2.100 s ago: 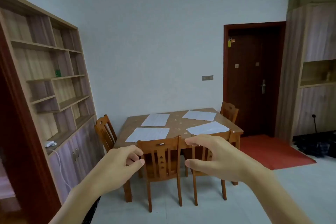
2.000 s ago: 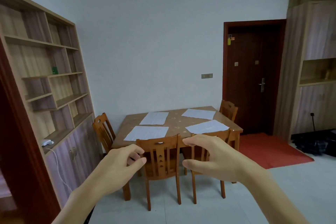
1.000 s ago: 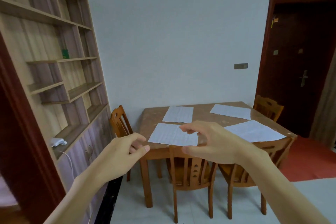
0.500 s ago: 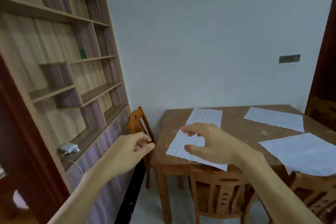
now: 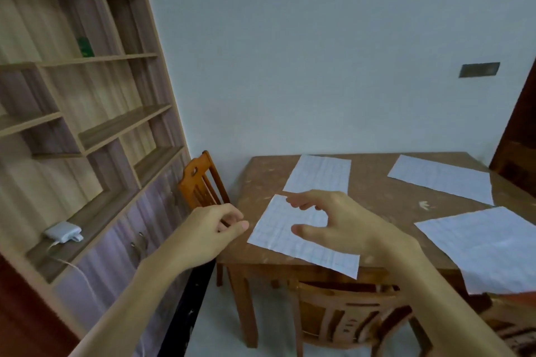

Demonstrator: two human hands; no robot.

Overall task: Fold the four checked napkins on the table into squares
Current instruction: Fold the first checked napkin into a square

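Several pale checked napkins lie flat on the brown wooden table [image 5: 377, 197]. The near left napkin [image 5: 278, 229] sits at the table's front left corner, partly behind my right hand [image 5: 333, 226]. That hand hovers in front of it with fingers spread and loosely bent, holding nothing. My left hand [image 5: 211, 229] floats left of the table's corner, fingers loosely curled, empty. The far left napkin [image 5: 319, 174], the far right napkin [image 5: 441, 178] and the near right napkin [image 5: 487, 243], which overhangs the front edge, lie unfolded.
A wooden chair [image 5: 342, 316] is pushed under the table's front edge, and another chair [image 5: 203, 182] stands at its left side. A tall shelf unit [image 5: 87, 124] fills the left wall, with a white charger [image 5: 62, 232] on its ledge. A dark door frame [image 5: 519, 130] is at right.
I have walked up to the table, which now fills the lower right of the view. Both hands stay raised and empty, the right one now in front of the near left napkin.
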